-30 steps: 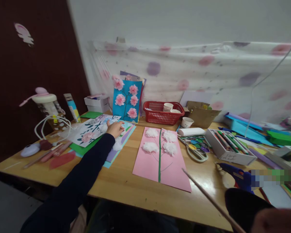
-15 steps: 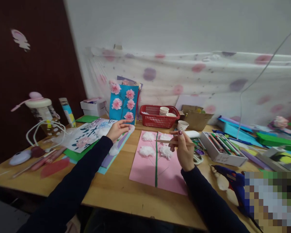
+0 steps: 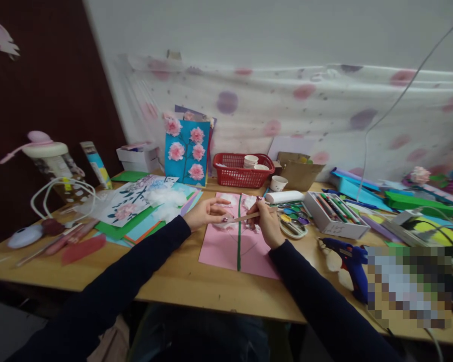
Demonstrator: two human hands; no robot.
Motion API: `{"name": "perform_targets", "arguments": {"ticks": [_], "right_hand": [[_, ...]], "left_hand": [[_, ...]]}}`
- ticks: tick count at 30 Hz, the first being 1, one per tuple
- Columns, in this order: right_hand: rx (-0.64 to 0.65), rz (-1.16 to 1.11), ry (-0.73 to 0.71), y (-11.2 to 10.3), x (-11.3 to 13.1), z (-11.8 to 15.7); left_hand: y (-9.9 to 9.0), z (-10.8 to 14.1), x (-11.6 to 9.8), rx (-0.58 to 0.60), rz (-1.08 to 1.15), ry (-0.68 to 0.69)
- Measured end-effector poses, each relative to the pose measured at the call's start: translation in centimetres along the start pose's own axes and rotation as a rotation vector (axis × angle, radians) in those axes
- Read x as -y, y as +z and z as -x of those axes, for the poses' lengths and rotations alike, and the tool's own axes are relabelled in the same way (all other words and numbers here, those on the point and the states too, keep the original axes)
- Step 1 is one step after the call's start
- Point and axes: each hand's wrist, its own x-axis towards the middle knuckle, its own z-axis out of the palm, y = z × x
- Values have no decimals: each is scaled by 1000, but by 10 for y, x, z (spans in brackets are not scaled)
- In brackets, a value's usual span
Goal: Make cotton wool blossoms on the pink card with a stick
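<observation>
A pink sheet (image 3: 222, 251) with a green stripe (image 3: 239, 251) down its middle lies on the table, with white fluffy tufts on its upper part, partly hidden by the hands. My right hand (image 3: 269, 223) grips a thin wooden stick (image 3: 245, 217) that points left across the sheet. Over the sheet's left edge, my left hand (image 3: 207, 213) has its thumb and fingertips near the stick's tip; what they pinch, if anything, is too small to tell. White cotton (image 3: 168, 201) rests on papers to the left.
Behind the sheet stand a red basket (image 3: 241, 177), a paper cup (image 3: 278, 183) and a blue flower card (image 3: 186, 156). Scissors (image 3: 292, 227), a box of pencils (image 3: 335, 223) and a blue glue gun (image 3: 349, 256) lie to the right. A bottle (image 3: 56, 163) stands at left.
My left hand has moved right, from the cotton and papers to the pink sheet, meeting the stick's tip. My right hand still holds the stick. The view has tilted slightly down.
</observation>
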Motion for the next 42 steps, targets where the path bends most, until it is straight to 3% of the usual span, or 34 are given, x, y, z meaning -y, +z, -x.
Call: {"name": "perform_targets", "arguments": {"ticks": [5, 12, 19, 32, 38, 42], "right_hand": [[51, 52, 6, 4, 0, 4], [122, 80, 31, 6, -2, 7], [134, 121, 51, 7, 1, 10], [85, 85, 60, 6, -1, 6], [-36, 31, 41, 0, -4, -1], [-46, 2, 35, -3, -9, -4]], "left_hand": [[0, 2, -1, 83, -91, -51], [1, 0, 9, 1, -223, -40], [9, 4, 9, 86, -257, -55], [3, 5, 10, 128, -232, -44], [-4, 4, 10, 73, -200, -24], [-2, 6, 10, 123, -155, -59]]}}
